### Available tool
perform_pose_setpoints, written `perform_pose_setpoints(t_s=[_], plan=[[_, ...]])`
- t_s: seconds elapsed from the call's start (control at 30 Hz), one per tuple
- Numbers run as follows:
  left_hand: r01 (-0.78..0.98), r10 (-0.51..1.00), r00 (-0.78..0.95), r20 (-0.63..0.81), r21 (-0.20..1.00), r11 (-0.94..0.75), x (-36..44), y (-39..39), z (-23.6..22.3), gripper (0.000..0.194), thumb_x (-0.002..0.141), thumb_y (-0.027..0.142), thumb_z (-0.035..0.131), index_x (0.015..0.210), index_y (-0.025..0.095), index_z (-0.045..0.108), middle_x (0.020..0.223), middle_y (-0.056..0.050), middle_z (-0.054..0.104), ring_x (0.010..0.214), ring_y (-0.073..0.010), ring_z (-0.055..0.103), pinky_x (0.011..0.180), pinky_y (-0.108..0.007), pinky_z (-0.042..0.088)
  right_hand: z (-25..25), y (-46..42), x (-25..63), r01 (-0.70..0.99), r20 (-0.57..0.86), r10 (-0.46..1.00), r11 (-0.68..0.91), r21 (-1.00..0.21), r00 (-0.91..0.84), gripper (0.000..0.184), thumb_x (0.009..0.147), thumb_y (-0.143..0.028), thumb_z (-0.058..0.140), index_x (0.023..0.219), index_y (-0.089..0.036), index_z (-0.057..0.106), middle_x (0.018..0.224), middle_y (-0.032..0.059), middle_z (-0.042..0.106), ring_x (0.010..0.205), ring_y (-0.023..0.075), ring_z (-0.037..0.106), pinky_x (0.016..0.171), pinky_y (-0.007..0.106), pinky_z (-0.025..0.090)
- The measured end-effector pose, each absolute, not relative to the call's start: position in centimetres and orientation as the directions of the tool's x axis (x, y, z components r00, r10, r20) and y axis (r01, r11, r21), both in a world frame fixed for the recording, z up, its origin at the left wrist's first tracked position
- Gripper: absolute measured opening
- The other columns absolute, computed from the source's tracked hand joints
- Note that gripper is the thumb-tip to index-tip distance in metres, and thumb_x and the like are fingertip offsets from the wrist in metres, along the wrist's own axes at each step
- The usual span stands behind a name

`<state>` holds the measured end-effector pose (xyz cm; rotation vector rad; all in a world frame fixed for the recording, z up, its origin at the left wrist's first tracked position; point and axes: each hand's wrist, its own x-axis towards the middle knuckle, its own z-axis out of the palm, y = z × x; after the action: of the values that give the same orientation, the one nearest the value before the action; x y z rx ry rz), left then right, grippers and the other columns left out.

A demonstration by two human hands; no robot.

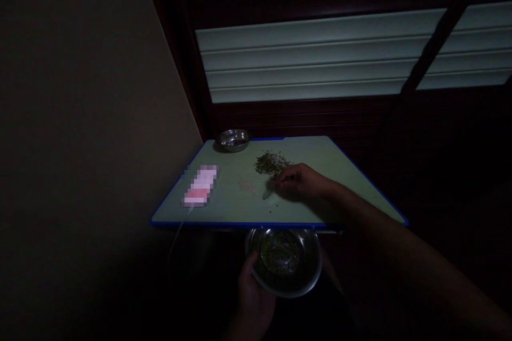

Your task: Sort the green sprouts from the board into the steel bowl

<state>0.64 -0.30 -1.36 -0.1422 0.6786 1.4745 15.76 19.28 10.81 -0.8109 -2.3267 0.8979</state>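
My left hand (256, 290) grips the rim of a steel bowl (294, 290), held below the table's front edge with its thumb over the side. Small green beans (280, 253) cover part of the bowl's bottom. Over the table, my right hand (298, 180) is closed around what looks like a small spoon (269, 190), its pale end pointing down toward the surface. Just beyond these fingers lies a spread pile of small green beans (270, 162). A faint patch of pale grains (247, 185) is left of the spoon. Dim light hides finer detail.
The pale green folding table (228, 208) has a blue edge. At its back left stands a smaller steel bowl (234, 141) with something dark inside. A lit phone (201, 186) lies at the left, its cable (178, 232) hanging over the front. A wall (100, 117) borders the left side.
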Motion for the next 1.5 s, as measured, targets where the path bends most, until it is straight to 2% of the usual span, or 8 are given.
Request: perform_pose_setpoints(t_s=[0.1, 0.3, 0.57, 0.77, 0.9, 1.03, 1.27, 1.5], plan=[[-0.939, 0.860, -0.044, -0.508, 0.316, 0.138, 0.7, -0.3, -1.2, 0.023, 0.083, 0.027, 0.056, 0.095, 0.021, 0.076, 0.100, -0.007, 0.077, 0.093, -0.0239, 0.070, 0.098, -0.043, 0.045, 10.8, 20.3, 16.7, 0.474, 0.245, 0.818, 0.515, -0.714, -0.520, 0.020, 0.076, -0.027, 0.061, 0.083, -0.014, 0.074, 0.078, 0.0047, 0.072, 0.072, 0.0172, 0.063, 0.069, 0.027, 0.046], [-0.937, 0.837, -0.066, -0.543, 0.322, 0.136, 0.7, -0.3, -0.6, 0.022, 0.083, 0.025, 0.056, 0.089, 0.022, 0.076, 0.094, -0.005, 0.078, 0.090, -0.0224, 0.070, 0.096, -0.040, 0.046, 9.7, 21.2, 18.0, 0.638, 0.074, 0.931, 0.302, -0.708, -0.358, 0.010, 0.063, -0.018, 0.069, 0.072, -0.014, 0.070, 0.067, 0.0048, 0.070, 0.062, 0.0166, 0.060, 0.058, 0.026, 0.043], [-0.942, 0.850, -0.043, -0.525, 0.305, 0.141, 0.7, -0.1, -0.4, 0.023, 0.084, 0.025, 0.054, 0.089, 0.021, 0.076, 0.092, -0.007, 0.078, 0.092, -0.0241, 0.070, 0.097, -0.043, 0.045, 9.2, 18.2, 15.4, 0.590, -0.040, 0.897, 0.255, -0.766, -0.440, 0.009, 0.065, -0.022, 0.068, 0.066, -0.014, 0.066, 0.057, 0.0020, 0.063, 0.050, 0.0109, 0.053, 0.050, 0.023, 0.039], [-0.946, 0.838, -0.023, -0.546, 0.284, 0.159, 0.6, -0.2, 0.0, 0.026, 0.086, 0.026, 0.051, 0.084, 0.021, 0.077, 0.089, -0.007, 0.078, 0.088, -0.0237, 0.071, 0.097, -0.043, 0.045, 9.8, 18.6, 14.9, 0.458, -0.076, 0.857, 0.195, -0.867, -0.509, 0.016, 0.059, -0.029, 0.072, 0.065, -0.015, 0.066, 0.055, -0.0005, 0.061, 0.049, 0.0098, 0.051, 0.048, 0.021, 0.038], [-0.948, 0.835, -0.039, -0.549, 0.283, 0.142, 0.7, -0.2, 0.0, 0.024, 0.085, 0.026, 0.053, 0.086, 0.021, 0.077, 0.091, -0.007, 0.078, 0.091, -0.0246, 0.070, 0.097, -0.044, 0.045, 9.6, 20.5, 15.9, 0.303, 0.042, 0.943, 0.148, -0.941, -0.330, 0.026, 0.058, -0.038, 0.072, 0.067, -0.014, 0.066, 0.056, -0.0001, 0.060, 0.048, 0.0092, 0.047, 0.047, 0.022, 0.036], [-0.948, 0.844, -0.037, -0.535, 0.285, 0.139, 0.8, -0.3, -0.3, 0.022, 0.083, 0.025, 0.056, 0.087, 0.021, 0.077, 0.090, -0.007, 0.078, 0.091, -0.0243, 0.070, 0.098, -0.044, 0.045, 8.1, 21.6, 16.4, 0.325, 0.231, 0.961, 0.270, -0.906, -0.153, 0.026, 0.064, -0.041, 0.068, 0.066, -0.015, 0.066, 0.059, 0.0011, 0.062, 0.055, 0.0116, 0.051, 0.054, 0.024, 0.040], [-0.935, 0.835, -0.023, -0.550, 0.309, 0.177, 0.5, -0.5, -0.6, 0.023, 0.083, 0.025, 0.055, 0.086, 0.021, 0.077, 0.090, -0.007, 0.078, 0.095, -0.0257, 0.070, 0.098, -0.044, 0.045, 6.9, 21.0, 16.2, 0.503, 0.462, 0.862, 0.499, -0.706, -0.208, 0.018, 0.076, -0.030, 0.059, 0.075, -0.016, 0.071, 0.070, 0.0026, 0.070, 0.067, 0.0153, 0.061, 0.065, 0.026, 0.044], [-0.931, 0.820, -0.067, -0.568, 0.332, 0.154, 0.4, -0.8, 0.1, 0.023, 0.083, 0.025, 0.055, 0.087, 0.021, 0.077, 0.085, -0.006, 0.078, 0.090, -0.0238, 0.071, 0.097, -0.043, 0.046, 7.1, 20.9, 16.6, 0.600, 0.512, 0.814, 0.562, -0.570, -0.276, 0.016, 0.078, -0.023, 0.059, 0.080, -0.018, 0.074, 0.080, 0.0049, 0.073, 0.073, 0.0163, 0.064, 0.071, 0.027, 0.046]])
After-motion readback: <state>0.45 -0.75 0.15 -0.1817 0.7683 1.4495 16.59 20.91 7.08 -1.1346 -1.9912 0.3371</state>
